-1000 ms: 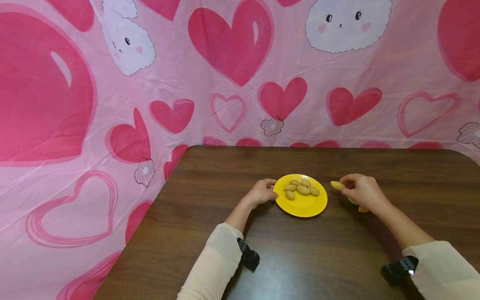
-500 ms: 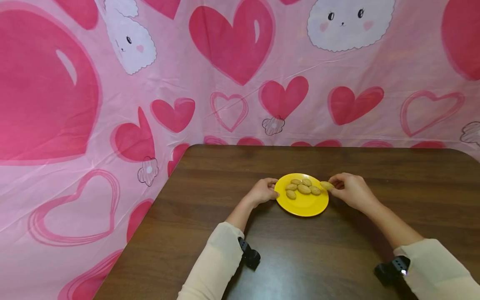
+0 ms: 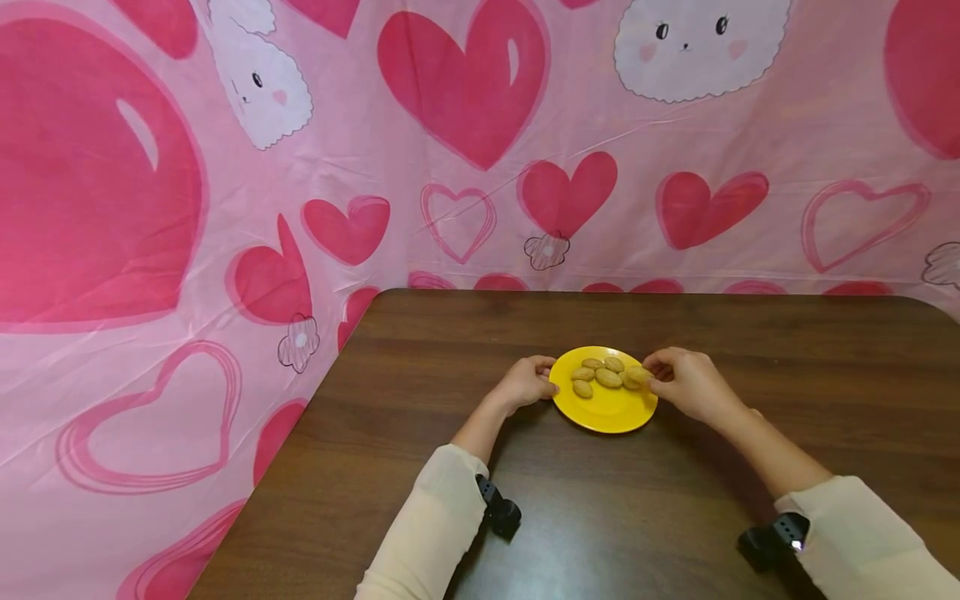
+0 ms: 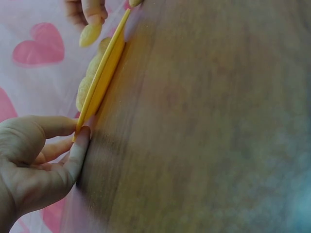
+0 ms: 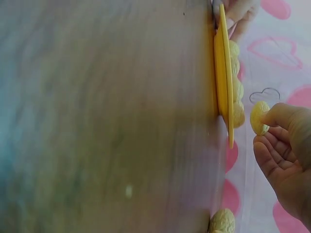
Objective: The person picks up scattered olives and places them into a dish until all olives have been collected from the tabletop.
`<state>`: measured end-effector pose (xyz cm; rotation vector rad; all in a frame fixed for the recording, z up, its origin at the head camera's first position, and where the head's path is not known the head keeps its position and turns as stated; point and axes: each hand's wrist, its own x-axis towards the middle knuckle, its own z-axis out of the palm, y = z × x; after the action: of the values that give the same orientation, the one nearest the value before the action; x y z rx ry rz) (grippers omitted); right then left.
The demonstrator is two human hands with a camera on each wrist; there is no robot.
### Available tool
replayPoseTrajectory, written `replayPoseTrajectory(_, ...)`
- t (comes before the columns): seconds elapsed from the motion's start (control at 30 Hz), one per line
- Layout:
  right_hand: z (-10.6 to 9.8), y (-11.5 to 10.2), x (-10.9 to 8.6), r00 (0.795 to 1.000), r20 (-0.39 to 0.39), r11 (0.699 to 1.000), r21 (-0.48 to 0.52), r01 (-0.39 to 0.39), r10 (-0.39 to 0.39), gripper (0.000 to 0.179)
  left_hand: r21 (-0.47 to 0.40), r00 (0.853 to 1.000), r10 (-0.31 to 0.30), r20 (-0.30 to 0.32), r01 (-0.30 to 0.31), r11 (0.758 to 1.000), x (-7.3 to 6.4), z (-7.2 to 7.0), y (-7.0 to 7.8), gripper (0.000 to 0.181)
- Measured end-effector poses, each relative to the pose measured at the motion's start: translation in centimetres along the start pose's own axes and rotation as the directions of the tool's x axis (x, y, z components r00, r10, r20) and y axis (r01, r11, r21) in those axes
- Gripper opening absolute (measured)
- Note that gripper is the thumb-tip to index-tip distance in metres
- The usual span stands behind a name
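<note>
A round yellow plate (image 3: 603,412) lies on the table in the head view. My left hand (image 3: 522,385) pinches its left rim, thumb and fingers on either side, as the left wrist view shows. Several oval, wrinkled, yellow-brown nut-like pieces (image 3: 607,378) lie on the plate's upper half. My right hand (image 3: 693,383) pinches one more such nut-like piece (image 5: 260,118) between thumb and fingers. It is held above the plate's right side, apart from the surface. Their exact kind is unclear.
Another wrinkled nut-like piece (image 5: 222,221) rests on the table at the bottom of the right wrist view; my right hand and arm hide that spot in the head view. The brown wooden table (image 3: 450,333) backs onto a pink heart-patterned cloth (image 3: 480,225).
My right hand has moved left, carrying the nut-like piece from beside the plate to over its right side. The left hand keeps its hold on the rim.
</note>
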<state>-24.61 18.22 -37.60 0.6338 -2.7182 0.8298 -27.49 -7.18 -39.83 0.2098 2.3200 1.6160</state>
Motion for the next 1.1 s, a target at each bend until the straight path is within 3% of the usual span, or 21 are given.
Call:
replayPoseTrajectory(0.5,0.8,-1.2,0.4,0.999,0.042,0.999,0.020,0.025,-0.025,0.015,0.019,1.000,0.000,-0.003,0.000,1.000,-0.1,0.0,0.2,0.048)
replayPoseTrajectory(0.9,1.4,-1.9,1.0,0.988,0.154,1.000,0.007,0.010,-0.011,0.014,0.020,1.000,-0.016,-0.007,0.016,1.000,0.1,0.0,0.1,0.048)
replayPoseTrajectory(1.1,1.8,-1.8,1.0,0.988,0.149,0.999,-0.011,0.045,-0.043,0.012,0.058,1.000,-0.024,-0.007,0.024,0.998,0.0,-0.2,0.1,0.049)
